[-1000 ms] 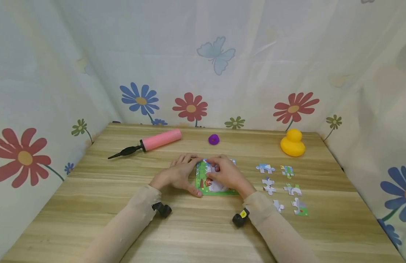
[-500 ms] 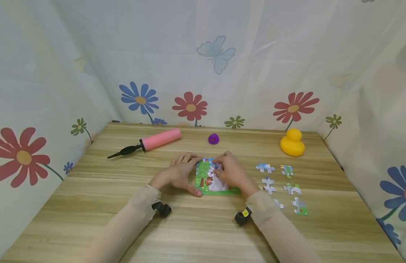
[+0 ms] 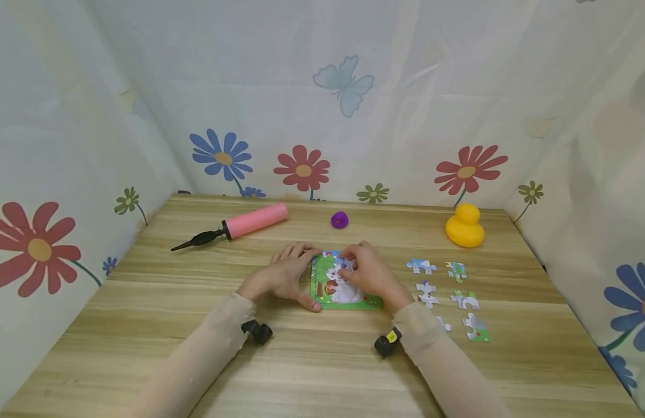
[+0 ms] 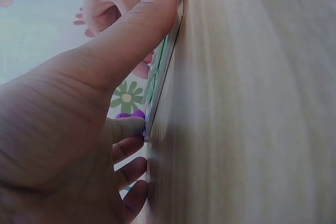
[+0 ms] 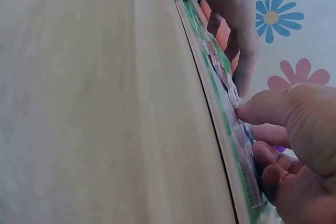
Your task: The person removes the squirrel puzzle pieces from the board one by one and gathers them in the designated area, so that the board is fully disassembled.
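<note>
A jigsaw puzzle board [image 3: 345, 299] with a green-bordered picture of a white animal lies on the table in the head view. My left hand [image 3: 288, 277] spreads along its left side, thumb on the near corner and index finger by the far corner; the left wrist view has the other fingertips [image 4: 135, 195] beyond the edge. Over the board's upper part, my right hand [image 3: 371, 270] pinches a whitish puzzle piece [image 3: 334, 270] between thumb and fingers. Part of the piece is hidden. In the right wrist view the right thumb [image 5: 262, 107] touches the picture surface.
Several loose puzzle pieces [image 3: 465, 300] lie in two columns right of the board. A yellow rubber duck [image 3: 465, 227] stands behind them. A purple object [image 3: 339, 220] sits behind the board. At the back left lies a pink and black hand pump [image 3: 255, 221]. Floral curtains [image 3: 395, 116] surround the table.
The right hand has shifted slightly right, then stayed over the board. The whitish piece at its fingertips has changed position on the picture. The left hand has stayed in place.
</note>
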`<state>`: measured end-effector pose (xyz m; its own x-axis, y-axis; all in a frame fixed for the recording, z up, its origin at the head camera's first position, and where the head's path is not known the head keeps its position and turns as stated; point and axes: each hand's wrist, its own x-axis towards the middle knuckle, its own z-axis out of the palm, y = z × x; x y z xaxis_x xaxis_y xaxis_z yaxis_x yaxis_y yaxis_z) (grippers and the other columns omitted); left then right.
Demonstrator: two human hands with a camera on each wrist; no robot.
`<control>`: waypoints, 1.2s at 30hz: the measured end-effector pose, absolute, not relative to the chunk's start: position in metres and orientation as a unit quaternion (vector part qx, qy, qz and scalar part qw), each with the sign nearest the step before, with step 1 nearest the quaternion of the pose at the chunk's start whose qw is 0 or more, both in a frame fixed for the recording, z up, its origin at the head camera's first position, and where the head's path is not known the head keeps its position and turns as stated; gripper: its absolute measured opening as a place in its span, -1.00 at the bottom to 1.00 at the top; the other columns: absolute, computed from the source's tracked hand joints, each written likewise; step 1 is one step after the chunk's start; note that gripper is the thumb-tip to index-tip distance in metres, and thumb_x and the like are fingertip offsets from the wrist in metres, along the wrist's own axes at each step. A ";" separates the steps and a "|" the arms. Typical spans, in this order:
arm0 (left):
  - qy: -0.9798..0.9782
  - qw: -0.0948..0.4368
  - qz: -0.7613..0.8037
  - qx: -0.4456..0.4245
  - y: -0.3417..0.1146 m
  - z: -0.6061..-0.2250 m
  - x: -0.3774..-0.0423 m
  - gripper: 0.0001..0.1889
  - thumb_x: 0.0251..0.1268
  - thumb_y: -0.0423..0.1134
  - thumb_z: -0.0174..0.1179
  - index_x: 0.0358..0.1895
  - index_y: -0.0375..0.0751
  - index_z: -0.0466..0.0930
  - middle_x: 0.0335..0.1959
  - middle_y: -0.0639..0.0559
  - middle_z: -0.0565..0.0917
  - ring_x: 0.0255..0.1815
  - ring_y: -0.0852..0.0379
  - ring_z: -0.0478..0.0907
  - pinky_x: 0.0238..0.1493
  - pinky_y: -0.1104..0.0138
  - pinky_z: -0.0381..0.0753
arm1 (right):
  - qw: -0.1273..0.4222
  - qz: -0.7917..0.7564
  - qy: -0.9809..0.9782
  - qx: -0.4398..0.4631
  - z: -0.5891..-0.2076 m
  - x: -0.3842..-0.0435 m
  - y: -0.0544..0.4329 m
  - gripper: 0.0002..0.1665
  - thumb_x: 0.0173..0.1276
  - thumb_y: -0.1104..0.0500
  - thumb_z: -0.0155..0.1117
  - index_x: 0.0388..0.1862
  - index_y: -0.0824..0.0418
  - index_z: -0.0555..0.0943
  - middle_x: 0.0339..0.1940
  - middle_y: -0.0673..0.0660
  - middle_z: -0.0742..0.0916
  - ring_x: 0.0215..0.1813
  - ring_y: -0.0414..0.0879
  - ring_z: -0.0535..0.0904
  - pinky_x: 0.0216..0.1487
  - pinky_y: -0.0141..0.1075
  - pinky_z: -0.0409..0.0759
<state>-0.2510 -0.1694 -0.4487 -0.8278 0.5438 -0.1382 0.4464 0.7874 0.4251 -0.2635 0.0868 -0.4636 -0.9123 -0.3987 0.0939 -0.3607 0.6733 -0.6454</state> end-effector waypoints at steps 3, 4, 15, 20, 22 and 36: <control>0.937 0.127 0.191 0.264 -0.169 -0.449 -0.251 0.48 -0.11 0.43 0.73 0.84 -0.06 0.07 0.79 -0.16 0.10 0.78 -0.28 0.01 0.69 -0.39 0.08 | 0.026 -0.354 0.912 -0.204 -0.465 -0.264 0.087 -0.58 0.44 0.21 0.61 0.21 0.31 0.76 -0.03 0.20 0.66 -0.02 0.00 0.57 0.06 -0.11 0.67; 0.937 0.127 0.191 0.264 -0.169 -0.449 -0.250 0.48 -0.11 0.43 0.73 0.84 -0.06 0.07 0.79 -0.16 0.10 0.77 -0.28 0.01 0.69 -0.39 0.08 | 0.026 -0.355 0.912 -0.202 -0.466 -0.265 0.087 -0.59 0.43 0.21 0.62 0.19 0.30 0.77 -0.04 0.19 0.66 -0.03 0.00 0.57 0.04 -0.12 0.67; 0.936 0.124 0.190 0.268 -0.169 -0.449 -0.252 0.48 -0.12 0.44 0.73 0.84 -0.06 0.07 0.78 -0.15 0.12 0.76 -0.27 0.04 0.68 -0.36 0.12 | 0.010 -0.398 0.893 -0.210 -0.468 -0.269 0.093 -0.39 0.35 0.27 0.69 0.34 0.34 0.71 0.08 0.17 0.79 -0.08 -0.06 0.64 -0.02 -0.22 0.69; 0.937 0.122 0.187 0.271 -0.169 -0.448 -0.253 0.47 -0.12 0.45 0.72 0.83 -0.04 0.08 0.77 -0.14 0.12 0.75 -0.27 0.05 0.67 -0.36 0.14 | 0.017 -0.407 0.891 -0.200 -0.468 -0.270 0.095 -0.40 0.36 0.25 0.70 0.35 0.26 0.74 0.07 0.12 0.82 -0.10 -0.10 0.64 -0.01 -0.22 0.67; 0.937 0.122 0.186 0.270 -0.170 -0.448 -0.253 0.47 -0.12 0.45 0.72 0.83 -0.05 0.08 0.77 -0.14 0.12 0.75 -0.27 0.06 0.67 -0.38 0.13 | 0.021 -0.410 0.890 -0.197 -0.469 -0.271 0.096 -0.41 0.36 0.24 0.70 0.35 0.24 0.75 0.07 0.10 0.82 -0.11 -0.11 0.63 -0.02 -0.23 0.66; 0.936 0.123 0.191 0.269 -0.171 -0.449 -0.253 0.48 -0.13 0.45 0.73 0.83 -0.06 0.07 0.77 -0.17 0.12 0.75 -0.29 0.05 0.67 -0.41 0.10 | 0.013 -0.445 0.878 -0.175 -0.474 -0.271 0.091 -0.31 0.27 0.31 0.67 0.40 0.25 0.71 0.09 0.13 0.77 -0.02 -0.05 0.66 0.03 -0.20 0.73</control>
<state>-0.2525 -0.1705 -0.4492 -0.8245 0.5513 -0.1274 0.4571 0.7816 0.4244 -0.2715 0.0913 -0.4738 -0.9386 -0.3183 0.1330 -0.2956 0.5433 -0.7858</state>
